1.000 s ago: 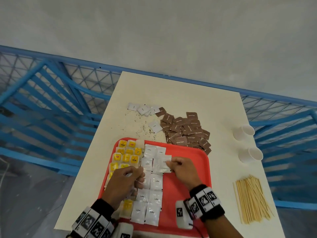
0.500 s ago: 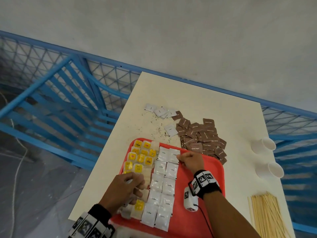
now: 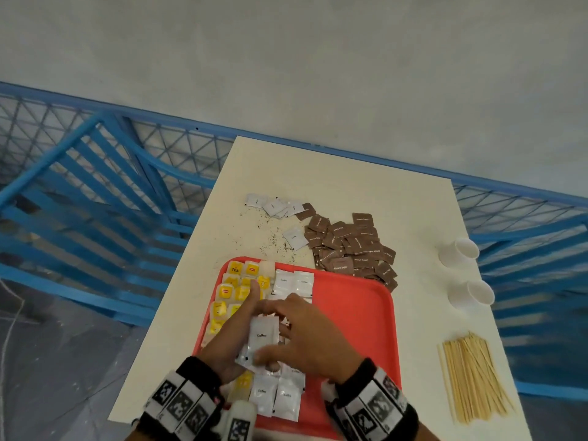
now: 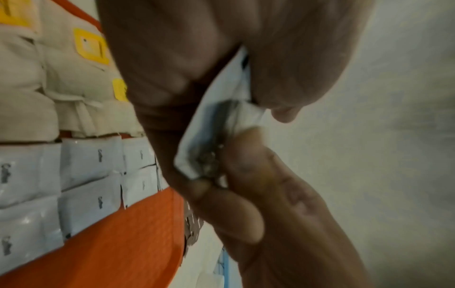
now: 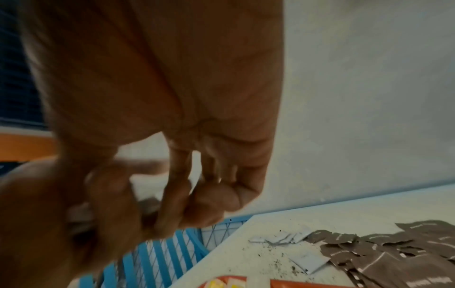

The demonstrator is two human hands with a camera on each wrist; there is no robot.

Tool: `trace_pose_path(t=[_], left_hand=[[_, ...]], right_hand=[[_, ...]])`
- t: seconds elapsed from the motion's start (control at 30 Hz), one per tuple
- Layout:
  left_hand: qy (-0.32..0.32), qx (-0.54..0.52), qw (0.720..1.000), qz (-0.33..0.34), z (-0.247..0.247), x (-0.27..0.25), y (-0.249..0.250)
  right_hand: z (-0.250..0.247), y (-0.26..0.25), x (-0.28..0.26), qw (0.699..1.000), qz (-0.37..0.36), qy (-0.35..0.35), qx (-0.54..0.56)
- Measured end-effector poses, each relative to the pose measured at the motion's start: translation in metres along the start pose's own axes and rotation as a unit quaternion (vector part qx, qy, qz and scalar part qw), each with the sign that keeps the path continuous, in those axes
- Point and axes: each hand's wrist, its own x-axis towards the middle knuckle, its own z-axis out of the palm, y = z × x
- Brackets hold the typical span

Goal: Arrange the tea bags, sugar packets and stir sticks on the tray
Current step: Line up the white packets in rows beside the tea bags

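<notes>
- We see the cream table [image 3: 350, 192] carrying everything, with blue railing [image 3: 95, 192] beyond its far and side edges.
- The red tray [image 3: 356, 316] sits under both hands; its bare part lies right of the right hand.
- On the tray, left of and beyond the left hand, lie yellow-tagged tea bags [image 3: 235, 283]; one tag reads "TEA". The left wrist view shows their pale pouches and strings, which the head view blurs.
- White packets [image 3: 294, 283] fill two columns on the tray, just beyond and just nearer than the hands; those we can read say "Coffee".
- Beyond the tray's far right corner, a heap of brown packets [image 3: 350, 246] lies on the table, touching the tray's edge; the print appears to read "Brown Sugar".
- The stir sticks [image 3: 474, 377] lie in a bundle on the table, well right of the right hand, off the tray.
- Two white cups [image 3: 458, 251] lie tipped on their sides, beyond the sticks.
- Our left hand [image 3: 232, 338] grips a small stack of white packets; the top held packet [image 3: 262, 338] reads "Coffee".
- Our right hand [image 3: 305, 338] has curled fingers pinching that stack; the left wrist view shows its fingertips [image 4: 246, 155] meeting the stack's edge, hidden from the head camera.
- Loose white packets [image 3: 273, 205] and dark crumbs [image 3: 270, 237] lie far beyond the hands.
</notes>
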Motion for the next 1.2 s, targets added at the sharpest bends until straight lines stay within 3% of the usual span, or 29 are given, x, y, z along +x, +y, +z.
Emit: trace_pose_path(t=[0.2,0.33,0.47,0.6,0.8,0.87,0.97,1.1,1.2], left_hand=[[-0.046,0.149,0.988,0.023,0.023,-0.006,-0.011],[0.020,0.284,0.956,0.078,0.022,-0.005,-0.017],[0.083,0.357,0.921,0.131,0.023,-0.007,-0.018],[0.086,0.363,0.916,0.147,0.023,-0.009,-0.015],[0.067,0.368,0.915,0.150,0.027,-0.015,-0.017],[0.069,0.360,0.919,0.149,0.025,-0.016,-0.017],[0.086,0.324,0.931,0.141,0.019,-0.016,-0.018],[0.124,0.252,0.952,0.120,0.009,-0.012,-0.020],[0.118,0.260,0.955,0.085,0.002,-0.007,-0.024]], right_hand=[[-0.004,0.028,-0.018,0.992,0.001,0.113,0.049],[-0.025,0.040,-0.034,0.989,0.045,0.044,0.136],[-0.038,0.049,-0.040,0.984,0.058,0.031,0.163],[-0.042,0.054,-0.036,0.972,0.084,0.051,0.215],[-0.024,0.039,-0.026,0.948,0.046,0.071,0.305],[-0.021,0.039,-0.022,0.929,0.070,0.111,0.347],[-0.025,0.041,-0.021,0.874,0.124,0.179,0.434],[-0.017,0.039,-0.028,0.895,0.131,0.128,0.407],[0.006,0.042,-0.029,0.899,0.156,0.121,0.390]])
